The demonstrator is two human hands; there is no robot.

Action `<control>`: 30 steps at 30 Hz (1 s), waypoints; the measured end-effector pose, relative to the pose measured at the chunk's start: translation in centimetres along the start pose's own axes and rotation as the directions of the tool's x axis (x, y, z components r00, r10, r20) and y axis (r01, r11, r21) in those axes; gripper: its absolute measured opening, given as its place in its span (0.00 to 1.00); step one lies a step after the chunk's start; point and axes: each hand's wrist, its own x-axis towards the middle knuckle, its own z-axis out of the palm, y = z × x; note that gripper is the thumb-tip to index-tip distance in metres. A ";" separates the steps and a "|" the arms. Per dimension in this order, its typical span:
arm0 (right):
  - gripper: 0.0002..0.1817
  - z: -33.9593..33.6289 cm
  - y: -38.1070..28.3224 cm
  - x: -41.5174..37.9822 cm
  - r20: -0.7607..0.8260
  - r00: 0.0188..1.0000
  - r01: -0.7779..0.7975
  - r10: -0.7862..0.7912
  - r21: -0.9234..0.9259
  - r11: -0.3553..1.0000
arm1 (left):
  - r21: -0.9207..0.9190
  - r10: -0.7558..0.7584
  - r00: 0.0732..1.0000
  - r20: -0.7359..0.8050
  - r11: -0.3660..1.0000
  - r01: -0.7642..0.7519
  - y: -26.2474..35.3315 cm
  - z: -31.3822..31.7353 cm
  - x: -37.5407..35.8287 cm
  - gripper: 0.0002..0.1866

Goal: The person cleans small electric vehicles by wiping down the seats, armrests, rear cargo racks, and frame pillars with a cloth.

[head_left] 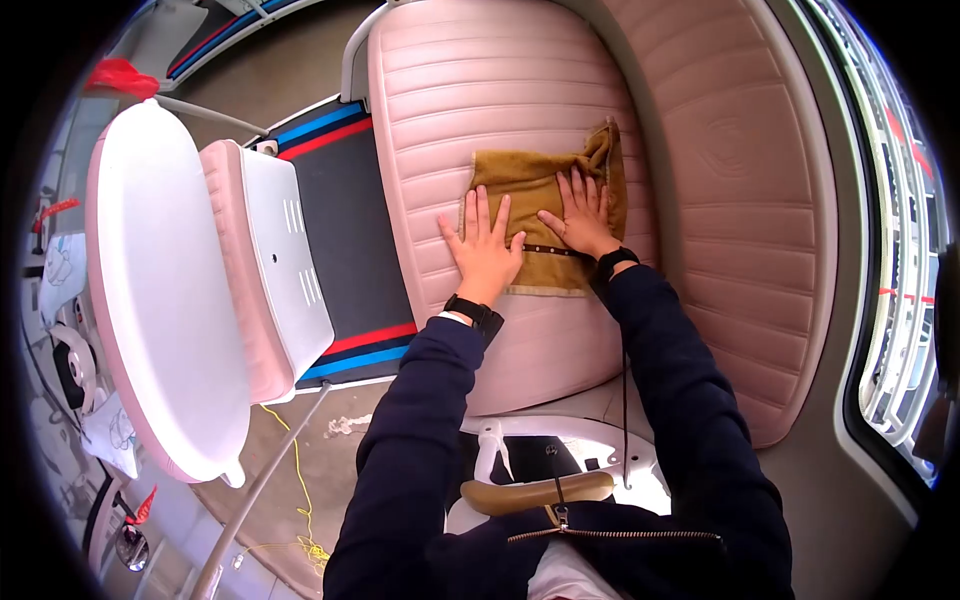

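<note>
A mustard-brown cloth (545, 270) lies spread over the pink padded seat (440, 90), its far right corner bunched up. My left hand (484, 255) rests flat at the cloth's left edge, fingers spread and pointing away from me, partly on the seat. Flat on the cloth's right half is my right hand (583, 215), its fingers also apart. A dark strip with small light studs crosses the cloth between the two hands. Both wrists wear black bands, below dark blue sleeves.
A pink ribbed backrest (740, 200) curves along the right. At the left stand a front seat (250, 260) and its white-backed rest (160, 300), with a dark floor mat (345, 230) edged in red and blue. Yellow string (305, 510) lies on the ground lower left.
</note>
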 end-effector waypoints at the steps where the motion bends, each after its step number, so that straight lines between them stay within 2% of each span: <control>1: 0.45 0.3 0.1 -0.1 -0.006 1.000 0.001 -0.001 0.007 1.000 | 0.013 -0.004 1.000 0.000 1.000 0.004 0.2 -0.2 0.0 0.35; 7: 0.45 1.4 0.0 -0.9 -0.075 0.997 -0.009 0.012 0.039 0.999 | 0.100 0.033 0.999 -0.002 0.994 -0.033 0.3 -0.2 -0.3 0.34; 8: 0.43 1.1 -0.2 -1.0 -0.115 0.993 -0.005 0.009 0.033 0.999 | 0.125 0.046 0.999 -0.023 0.991 -0.043 0.2 -0.1 -0.5 0.34; 9: 0.41 0.9 -0.3 -1.0 -0.163 0.987 0.004 0.000 0.021 1.000 | 0.046 0.053 0.994 -0.097 0.998 -0.049 0.3 -0.3 -0.7 0.30; 10: 0.41 0.6 -0.4 -1.0 -0.180 0.984 0.002 0.003 0.026 1.000 | 0.056 0.063 0.992 -0.109 0.997 -0.057 0.2 0.0 -0.9 0.30; 12: 0.36 0.2 -1.2 -1.5 -0.234 0.971 -0.030 0.041 0.052 0.998 | -0.034 0.153 0.984 -0.090 0.987 -0.157 -0.4 -0.3 -1.5 0.26; 13: 0.31 -0.1 -2.0 -2.3 -0.303 0.952 -0.033 0.036 0.016 0.999 | 0.008 0.199 0.979 -0.054 0.980 -0.199 -0.5 -0.9 -2.4 0.23; 14: 0.31 -0.1 -3.1 -3.3 -0.325 0.945 -0.038 0.044 0.026 0.999 | 0.026 0.214 0.975 -0.066 0.977 -0.213 -0.8 -1.5 -3.4 0.23; 16: 0.27 -0.5 -4.6 -6.5 -0.214 0.975 -0.052 0.054 0.019 0.998 | 0.048 0.193 0.976 0.096 0.979 -0.198 -0.7 -0.7 -6.3 0.23; 18: 0.24 -2.1 -6.1 -10.2 -0.073 0.990 -0.115 0.122 0.096 0.989 | -0.031 0.200 0.974 0.106 0.980 -0.198 -0.9 -0.7 -9.5 0.22; 20: 0.22 -2.8 -6.0 -13.1 -0.130 0.986 -0.100 0.104 0.037 0.994 | -0.125 0.210 0.969 0.130 0.973 -0.194 0.3 -3.3 -11.5 0.21; 21: 0.21 -3.5 -5.7 -13.9 0.044 0.994 -0.108 0.103 0.127 0.986 | -0.240 0.127 0.949 0.290 0.969 -0.056 1.2 -7.6 -12.2 0.19; 22: 0.22 -4.2 -5.8 -15.1 0.215 0.973 -0.132 0.083 0.227 0.965 | -0.313 0.061 0.887 0.458 0.945 0.097 1.3 -10.2 -13.6 0.18; 23: 0.23 -6.5 -6.4 -16.3 0.331 0.939 -0.199 0.090 0.311 0.929 | -0.420 0.152 0.944 0.292 0.907 -0.016 0.6 -10.1 -15.4 0.19; 24: 0.22 -9.1 -7.1 -18.2 0.279 0.960 -0.150 -0.009 0.542 0.827 | -0.417 0.171 0.940 0.296 0.908 -0.034 0.3 -11.3 -17.4 0.19; 26: 0.20 -13.5 -9.6 -23.3 0.011 0.998 0.041 -0.067 0.686 0.726 | -0.487 0.231 0.967 0.104 0.860 -0.153 0.0 -15.6 -21.1 0.18; 27: 0.19 -17.3 -12.1 -26.1 -0.076 0.996 0.083 -0.053 0.468 0.880 | -0.555 0.267 0.962 0.050 0.809 -0.196 0.1 -17.4 -23.4 0.17; 28: 0.19 -19.9 -14.4 -28.6 -0.161 0.985 0.096 -0.062 0.213 0.972 | -0.616 0.297 0.955 -0.005 0.751 -0.237 0.4 -19.0 -25.8 0.16; 29: 0.18 -19.7 -15.7 -30.3 -0.405 0.896 0.192 -0.184 -0.022 0.981 | -0.623 0.342 0.935 0.099 0.754 -0.210 0.9 -20.1 -27.8 0.14; 30: 0.18 -20.7 -17.6 -31.8 -0.422 0.874 0.214 -0.242 -0.113 0.970 | -0.630 0.358 0.917 0.174 0.757 -0.176 1.5 -20.2 -29.9 0.14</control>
